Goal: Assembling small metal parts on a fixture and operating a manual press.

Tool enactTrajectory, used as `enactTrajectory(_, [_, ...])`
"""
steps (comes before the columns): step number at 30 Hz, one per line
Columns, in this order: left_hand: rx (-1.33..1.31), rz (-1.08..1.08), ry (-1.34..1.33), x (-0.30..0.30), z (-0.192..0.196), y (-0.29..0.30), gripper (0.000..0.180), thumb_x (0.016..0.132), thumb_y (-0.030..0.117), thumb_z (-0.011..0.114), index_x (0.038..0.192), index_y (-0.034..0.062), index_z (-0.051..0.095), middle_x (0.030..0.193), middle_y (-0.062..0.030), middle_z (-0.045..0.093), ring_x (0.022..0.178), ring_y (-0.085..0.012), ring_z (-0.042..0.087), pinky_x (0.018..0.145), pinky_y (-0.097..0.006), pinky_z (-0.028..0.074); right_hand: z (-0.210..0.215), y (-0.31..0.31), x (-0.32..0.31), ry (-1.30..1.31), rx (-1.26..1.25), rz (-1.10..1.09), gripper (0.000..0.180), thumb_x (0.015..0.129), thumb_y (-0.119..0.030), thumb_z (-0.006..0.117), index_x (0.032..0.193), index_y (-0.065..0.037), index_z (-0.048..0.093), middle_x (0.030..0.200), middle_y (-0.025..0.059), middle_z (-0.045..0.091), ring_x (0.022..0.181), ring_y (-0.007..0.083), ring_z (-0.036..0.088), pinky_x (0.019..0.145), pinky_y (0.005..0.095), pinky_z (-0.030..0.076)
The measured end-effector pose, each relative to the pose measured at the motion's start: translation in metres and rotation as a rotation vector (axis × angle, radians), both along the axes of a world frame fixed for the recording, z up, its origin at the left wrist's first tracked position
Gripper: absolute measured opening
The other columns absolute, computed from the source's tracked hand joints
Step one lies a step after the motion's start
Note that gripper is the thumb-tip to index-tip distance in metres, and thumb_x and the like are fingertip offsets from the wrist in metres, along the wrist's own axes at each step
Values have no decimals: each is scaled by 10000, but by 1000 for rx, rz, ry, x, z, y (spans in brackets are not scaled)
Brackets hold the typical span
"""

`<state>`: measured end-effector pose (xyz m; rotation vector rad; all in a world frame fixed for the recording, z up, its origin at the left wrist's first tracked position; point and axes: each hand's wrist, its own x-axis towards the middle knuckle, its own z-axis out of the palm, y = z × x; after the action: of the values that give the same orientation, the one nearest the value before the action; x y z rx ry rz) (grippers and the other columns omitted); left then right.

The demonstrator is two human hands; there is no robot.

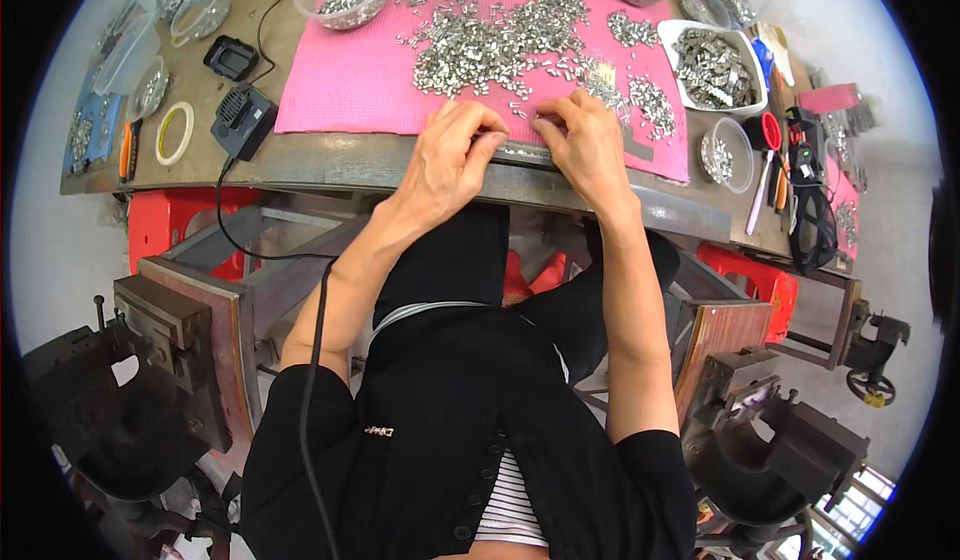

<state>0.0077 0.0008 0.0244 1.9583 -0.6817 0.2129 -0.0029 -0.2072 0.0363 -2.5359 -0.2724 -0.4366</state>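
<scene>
At the front edge of the table, my left hand (450, 157) is closed with thumb and fingertips together; anything in its pinch is too small to make out. My right hand (588, 148), a short way to the right, is also pinched, and its fingertips hide what they hold. A narrow metal strip (527, 154) with small shiny bits along it lies between and below the hands. Just beyond them, a big heap of small silvery metal pieces (490, 45) is spread over a pink mat (340, 85). A smaller scatter of pieces (652, 107) lies right of my right hand.
A white tray (757, 60) of flat metal parts and a clear cup (738, 160) of small pieces stand at right. A clear bowl (345, 15) sits at far left on the mat. A black device (243, 122) trails a cable. Vises (150, 400) flank me below.
</scene>
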Motion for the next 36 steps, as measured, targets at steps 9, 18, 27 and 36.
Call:
enactTrajectory(9, [-87,-31,-132,-7,-10,-10,91,871,-16,674,937,-2,612,910,-120,617,851,-311,593,770,-405,479,-5,-4,6,2,49,-6,115,814,-90,750,876,-42,666,826,113,640,835,328,645,782,446,472])
enactTrajectory(18, [36,6,-311,-11,-9,-11,150,817,-14,731,927,11,632,920,-111,638,856,-314,614,763,-413,509,6,-10,6,44,86,97,106,834,-101,754,921,-41,757,830,139,626,813,323,643,714,433,513])
enactTrajectory(27, [139,63,-284,8,-2,-6,145,853,108,744,995,80,738,877,-64,678,873,-271,605,857,-408,461,6,-14,5,89,-11,122,87,867,-85,715,909,-10,701,853,164,648,844,359,651,759,455,521])
enactTrajectory(36, [395,57,-242,51,-3,-14,135,892,225,722,1006,174,773,860,-17,613,932,-231,560,937,-411,352,12,8,-29,96,331,82,93,907,-32,676,964,10,615,874,171,665,844,365,646,756,442,499])
